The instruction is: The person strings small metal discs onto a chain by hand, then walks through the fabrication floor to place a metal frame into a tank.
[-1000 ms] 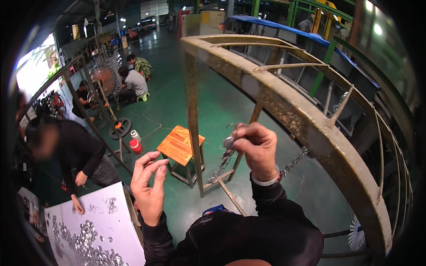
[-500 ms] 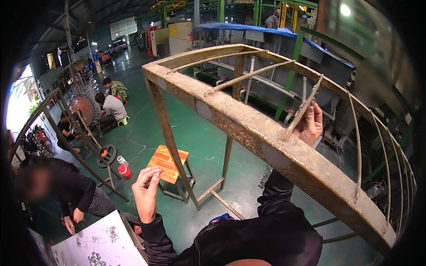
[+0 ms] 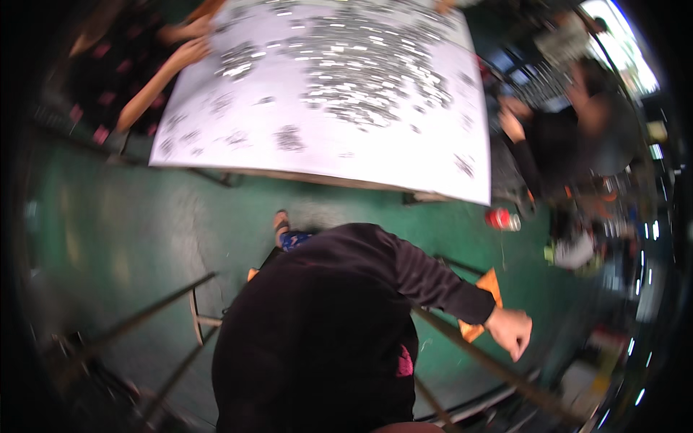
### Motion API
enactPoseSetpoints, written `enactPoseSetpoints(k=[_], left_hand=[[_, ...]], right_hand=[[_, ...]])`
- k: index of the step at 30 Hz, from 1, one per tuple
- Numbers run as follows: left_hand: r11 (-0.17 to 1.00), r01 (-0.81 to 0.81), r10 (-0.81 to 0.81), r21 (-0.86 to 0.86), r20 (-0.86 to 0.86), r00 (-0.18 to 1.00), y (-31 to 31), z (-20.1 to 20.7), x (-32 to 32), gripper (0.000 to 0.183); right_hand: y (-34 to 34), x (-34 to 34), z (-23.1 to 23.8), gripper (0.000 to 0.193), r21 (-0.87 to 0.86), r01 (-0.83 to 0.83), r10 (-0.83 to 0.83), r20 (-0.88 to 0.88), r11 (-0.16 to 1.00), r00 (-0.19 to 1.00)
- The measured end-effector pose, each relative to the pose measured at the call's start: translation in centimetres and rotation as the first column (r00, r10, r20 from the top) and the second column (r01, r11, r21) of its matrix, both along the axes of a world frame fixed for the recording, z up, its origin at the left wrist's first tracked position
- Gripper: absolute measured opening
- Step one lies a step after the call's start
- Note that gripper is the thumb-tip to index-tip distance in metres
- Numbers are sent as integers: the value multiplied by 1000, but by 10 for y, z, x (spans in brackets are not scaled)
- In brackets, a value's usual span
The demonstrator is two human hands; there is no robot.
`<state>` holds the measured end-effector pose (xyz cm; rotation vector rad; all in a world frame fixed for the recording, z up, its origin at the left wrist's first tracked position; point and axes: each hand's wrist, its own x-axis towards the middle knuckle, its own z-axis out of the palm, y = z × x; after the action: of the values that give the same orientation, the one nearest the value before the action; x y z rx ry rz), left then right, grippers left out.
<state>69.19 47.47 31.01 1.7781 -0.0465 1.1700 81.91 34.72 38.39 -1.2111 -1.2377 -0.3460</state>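
My left hand (image 3: 510, 332) reaches out at the lower right from a black sleeve (image 3: 451, 289), its fingers curled closed. Blur hides whether anything is in them. It is beside a wooden stool top (image 3: 473, 328) that shows in part below the forearm. A brown metal frame bar (image 3: 498, 368) runs beneath the hand, apart from it as far as I can see. My right hand is out of view. Ahead stands a table with a white top (image 3: 238, 155), covered with a broad heap of small shiny metal pieces (image 3: 361, 72) and several smaller clusters.
One person's hand (image 3: 189, 52) rests at the table's left edge. At the right sits a person in black (image 3: 577, 137). A red and white bottle (image 3: 503, 219) stands on the green floor (image 3: 144, 231). Metal bars (image 3: 159, 310) cross the lower left. A sandalled foot (image 3: 280, 222) shows below the table.
The view has swung far to the left, from the big metal frame to the white table. My right hand has left the picture. The left hand now shows at the lower right.
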Motion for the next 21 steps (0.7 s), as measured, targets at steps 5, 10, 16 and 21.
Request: enactPoseSetpoints(k=[5,10,16,21], left_hand=[[886,-460,458,-65,-48,888,-100,-42,-204,12],[907,-411,421,91,-236,876,-160,-43,-352,15],[288,-955,592,-69,-771,234,-403,-42,-503,24],[-610,-786,408,-102,-891,-201,-549,-69,-509,29]], right_hand=[[33,-251,-86,14,-276,-764,752,-173,583,636],[23,-446,-100,14,-334,-942,954,-289,-19,83],[-100,-646,-89,15,-256,-785,813,-332,-565,-478],[-206,-747,-83,15,-199,-598,630,-297,-776,-718]])
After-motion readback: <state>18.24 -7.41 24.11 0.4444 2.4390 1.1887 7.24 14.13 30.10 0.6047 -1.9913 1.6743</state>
